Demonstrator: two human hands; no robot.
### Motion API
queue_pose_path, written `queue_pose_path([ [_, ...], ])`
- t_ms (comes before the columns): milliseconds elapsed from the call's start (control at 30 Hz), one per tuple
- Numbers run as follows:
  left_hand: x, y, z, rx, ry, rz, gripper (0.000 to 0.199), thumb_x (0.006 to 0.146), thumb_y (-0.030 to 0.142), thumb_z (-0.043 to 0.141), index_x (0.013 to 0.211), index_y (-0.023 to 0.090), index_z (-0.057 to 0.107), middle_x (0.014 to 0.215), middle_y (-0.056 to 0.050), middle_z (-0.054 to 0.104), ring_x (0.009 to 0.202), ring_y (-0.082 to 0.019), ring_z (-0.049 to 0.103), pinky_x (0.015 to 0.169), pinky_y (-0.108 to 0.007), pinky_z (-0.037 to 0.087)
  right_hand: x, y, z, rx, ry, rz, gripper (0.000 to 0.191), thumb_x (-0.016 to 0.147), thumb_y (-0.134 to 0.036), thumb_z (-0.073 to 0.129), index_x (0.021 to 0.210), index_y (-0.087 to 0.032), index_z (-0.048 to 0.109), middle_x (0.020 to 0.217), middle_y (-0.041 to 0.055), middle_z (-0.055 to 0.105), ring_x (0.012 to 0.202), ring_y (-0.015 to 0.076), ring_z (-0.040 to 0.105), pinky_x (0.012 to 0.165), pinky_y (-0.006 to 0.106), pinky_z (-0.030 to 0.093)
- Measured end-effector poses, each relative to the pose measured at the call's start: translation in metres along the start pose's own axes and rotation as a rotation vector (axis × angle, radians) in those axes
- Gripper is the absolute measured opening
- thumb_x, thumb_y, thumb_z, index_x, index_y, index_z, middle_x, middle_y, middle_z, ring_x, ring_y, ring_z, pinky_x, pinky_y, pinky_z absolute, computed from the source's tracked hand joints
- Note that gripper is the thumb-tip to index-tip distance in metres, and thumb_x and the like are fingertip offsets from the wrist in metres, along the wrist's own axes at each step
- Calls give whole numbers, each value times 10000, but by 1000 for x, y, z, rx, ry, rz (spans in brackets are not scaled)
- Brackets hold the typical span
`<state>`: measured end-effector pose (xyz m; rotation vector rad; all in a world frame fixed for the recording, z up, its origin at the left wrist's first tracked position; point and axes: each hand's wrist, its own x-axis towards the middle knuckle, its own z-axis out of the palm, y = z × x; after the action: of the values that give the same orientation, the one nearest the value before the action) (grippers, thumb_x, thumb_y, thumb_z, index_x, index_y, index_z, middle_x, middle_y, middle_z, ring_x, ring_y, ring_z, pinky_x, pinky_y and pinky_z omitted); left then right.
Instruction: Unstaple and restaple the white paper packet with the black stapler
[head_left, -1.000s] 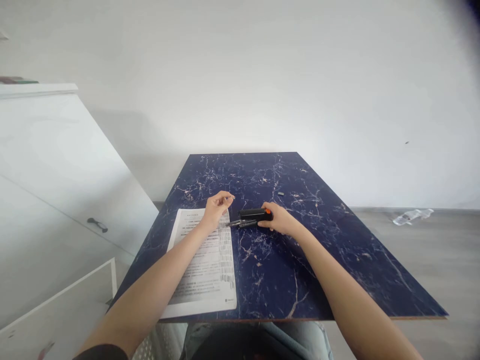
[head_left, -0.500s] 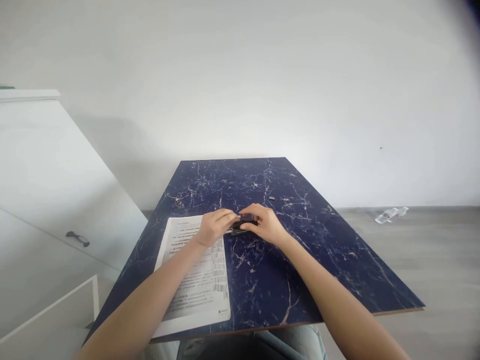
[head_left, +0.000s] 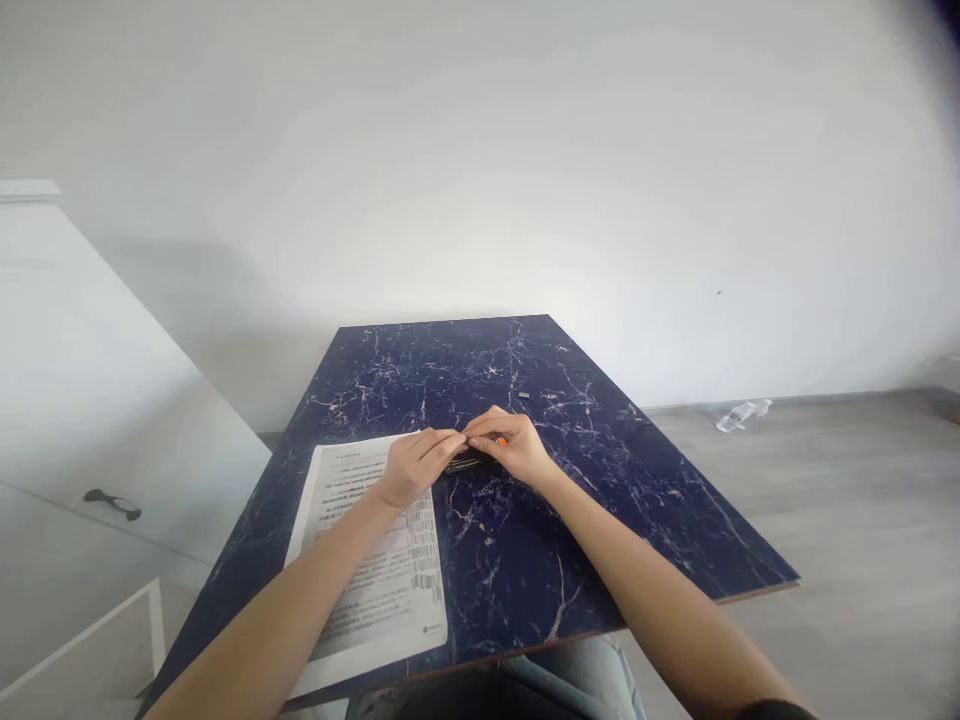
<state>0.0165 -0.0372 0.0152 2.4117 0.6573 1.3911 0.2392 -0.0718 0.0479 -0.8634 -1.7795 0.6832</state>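
A black stapler point(head_left: 463, 462) with a metal strip lies on the dark blue marbled table point(head_left: 495, 540), mostly covered by my hands. A bit of its orange part point(head_left: 502, 440) shows under the right palm. My left hand point(head_left: 420, 465) reaches in over the paper's upper right corner, its fingers pressed together at the stapler's left end. My right hand point(head_left: 514, 445) arches over the stapler, thumb and forefinger pinched. The fingertips of both hands meet just above it; whatever is between them is hidden. A printed sheet of paper point(head_left: 375, 600) lies beneath my left forearm.
A small dark greenish piece point(head_left: 523, 395) lies beyond my hands on the table. At left stands a white cabinet point(head_left: 90, 400) with a black handle point(head_left: 112, 503). A clear crumpled plastic item point(head_left: 742, 415) is on the grey floor by the wall.
The view has turned slightly right. My right thumb and forefinger, earlier spread around the black stapler body, have closed into a pinch against my left fingertips.
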Motion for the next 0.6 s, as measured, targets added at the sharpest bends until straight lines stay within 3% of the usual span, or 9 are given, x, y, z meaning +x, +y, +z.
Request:
queue_pose_path([
  [67,3,-1,0,165,67,178,241,882,265,732,1111,224,668,1088,-77,751,938,-193,731,833,-326,594,2,5,-5,-20,66,9,200,889,-440,701,904,-262,792,960,61,765,860,221,647,718,356,512],
  [133,5,-2,0,296,141,252,257,884,267,731,1107,209,616,1101,-92,729,894,-174,721,746,-284,589,5,17,-17,-90,184,59,213,872,-437,707,933,-249,787,937,58,767,783,205,640,701,347,507],
  [233,7,-2,-1,373,215,210,183,920,251,674,1064,191,577,1018,-82,681,697,-116,646,607,-228,530,6,48,-46,-237,405,200,279,844,-402,686,1036,-211,754,935,63,773,710,191,636,709,344,516],
  [367,7,-3,-1,359,214,98,70,957,195,574,1024,181,562,982,-63,626,615,-77,547,592,-210,481,-3,94,-87,-452,604,397,241,779,-280,661,991,-199,743,918,59,788,677,193,651,766,357,529],
  [500,5,-5,-1,338,193,4,69,973,230,520,996,184,566,939,-53,619,643,-91,551,586,-206,439,-11,121,-101,-521,613,507,228,772,-261,647,969,-206,746,892,56,794,771,224,723,835,366,539],
  [600,4,-5,-1,335,144,-109,128,988,279,483,969,194,577,728,5,570,583,-102,521,576,-214,395,-11,130,-97,-534,522,496,260,787,-279,644,1019,-220,748,925,50,796,843,229,739,879,369,538],
])
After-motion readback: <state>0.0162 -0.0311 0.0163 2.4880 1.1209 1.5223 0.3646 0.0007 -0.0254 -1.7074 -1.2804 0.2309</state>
